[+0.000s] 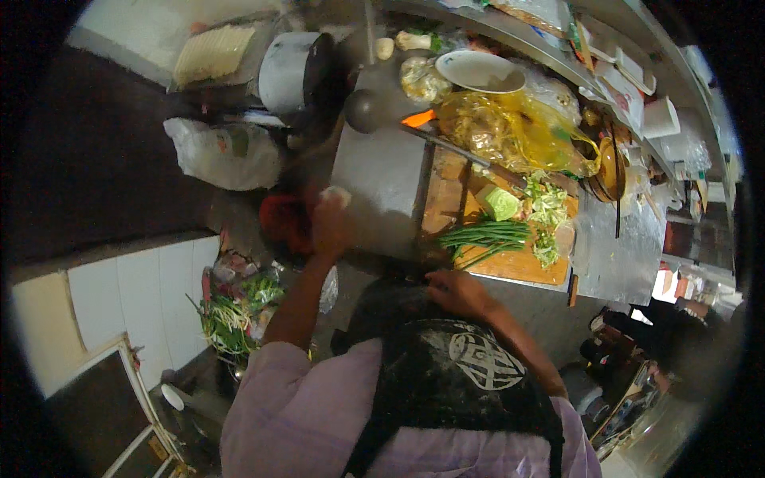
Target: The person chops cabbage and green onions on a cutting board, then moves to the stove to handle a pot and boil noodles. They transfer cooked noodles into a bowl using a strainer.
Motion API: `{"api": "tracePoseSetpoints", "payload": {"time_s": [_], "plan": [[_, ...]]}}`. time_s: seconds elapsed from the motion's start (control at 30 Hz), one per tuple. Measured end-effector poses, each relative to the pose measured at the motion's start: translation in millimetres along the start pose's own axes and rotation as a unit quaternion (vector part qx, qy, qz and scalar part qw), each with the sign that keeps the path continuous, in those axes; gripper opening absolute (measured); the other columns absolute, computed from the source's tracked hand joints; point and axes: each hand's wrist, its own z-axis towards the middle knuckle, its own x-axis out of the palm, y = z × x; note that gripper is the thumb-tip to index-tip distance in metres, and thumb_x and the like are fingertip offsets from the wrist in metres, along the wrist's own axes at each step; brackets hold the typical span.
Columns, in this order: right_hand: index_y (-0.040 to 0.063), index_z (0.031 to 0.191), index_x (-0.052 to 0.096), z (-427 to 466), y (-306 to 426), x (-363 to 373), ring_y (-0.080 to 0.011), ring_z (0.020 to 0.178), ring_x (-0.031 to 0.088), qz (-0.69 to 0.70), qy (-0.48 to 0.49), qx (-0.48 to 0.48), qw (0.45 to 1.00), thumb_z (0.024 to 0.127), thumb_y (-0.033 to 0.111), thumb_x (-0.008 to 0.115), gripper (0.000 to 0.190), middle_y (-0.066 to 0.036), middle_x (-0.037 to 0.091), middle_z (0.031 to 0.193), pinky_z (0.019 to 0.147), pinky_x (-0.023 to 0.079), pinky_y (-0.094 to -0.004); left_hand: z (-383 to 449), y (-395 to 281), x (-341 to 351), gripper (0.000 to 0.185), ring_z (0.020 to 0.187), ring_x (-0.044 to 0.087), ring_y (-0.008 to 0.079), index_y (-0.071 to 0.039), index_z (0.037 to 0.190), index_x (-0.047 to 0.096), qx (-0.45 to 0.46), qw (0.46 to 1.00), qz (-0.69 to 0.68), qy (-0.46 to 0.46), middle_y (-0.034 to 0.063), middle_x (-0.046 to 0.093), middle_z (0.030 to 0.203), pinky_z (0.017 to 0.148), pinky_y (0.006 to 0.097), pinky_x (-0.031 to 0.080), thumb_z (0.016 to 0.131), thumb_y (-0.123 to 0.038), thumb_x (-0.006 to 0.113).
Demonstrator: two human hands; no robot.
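My left hand (330,224) is at the left edge of the metal counter (379,173), closed on a small whitish thing (336,194), too blurred to name. Above a red container (284,221) hangs part of that hand. My right hand (459,293) rests near the counter's front edge with fingers bent; whether it holds anything is unclear. Just beyond it lies a wooden cutting board (520,269) with a bunch of long green beans (490,236), a cut piece of cabbage (501,203) and chopped pale greens (547,203). A knife with an orange handle (419,118) lies behind the board.
Yellow plastic bags (514,128) and a white bowl (478,70) crowd the counter's back. A large metal pot (290,71) and a white plastic bag (224,155) stand left. Vegetable scraps (239,310) fill a bin at lower left. A metal shelf overhangs the back.
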Motion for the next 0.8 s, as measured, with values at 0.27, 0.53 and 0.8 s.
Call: {"api": "tracePoseSetpoints", "payload": {"time_s": [0.27, 0.53, 0.8], "plan": [[0.007, 0.122, 0.066, -21.6, -17.5, 1.5, -0.038, 0.096, 0.069, 0.024, -0.054, 0.031, 0.998, 0.092, 0.036, 0.066, 0.042, -0.019, 0.071, 0.108, 0.082, 0.056, -0.0461, -17.7, -21.9, 18.5, 0.038, 0.123, 0.055, 0.0401, -0.01, 0.13, 0.062, 0.005, 0.993, -0.077, -0.09, 0.0156, 0.058, 0.137, 0.104, 0.0511, 0.043, 0.094, -0.022, 0.058], [0.006, 0.123, 0.065, -3.3, -0.7, -8.4, -0.0382, 0.097, 0.069, 0.004, 0.005, 0.014, 1.0, 0.091, 0.029, 0.065, 0.04, -0.02, 0.071, 0.107, 0.086, 0.056, -0.0451, -21.3, -51.0, -2.3, 0.021, 0.097, 0.065, 0.0336, -0.011, 0.102, 0.071, 0.079, 0.992, 0.014, -0.098, 0.0125, 0.068, 0.11, 0.089, 0.0474, 0.051, 0.091, -0.024, 0.059], [0.01, 0.124, 0.066, -15.3, -35.7, 10.8, -0.0382, 0.096, 0.068, -0.013, -0.045, 0.01, 0.999, 0.09, 0.032, 0.068, 0.041, -0.02, 0.071, 0.105, 0.084, 0.056, -0.0451, -70.4, 23.8, 6.9, 0.025, 0.1, 0.065, 0.0306, -0.014, 0.106, 0.074, 0.053, 0.993, 0.002, -0.108, 0.0118, 0.069, 0.108, 0.087, 0.0417, 0.052, 0.085, -0.016, 0.062]]}}
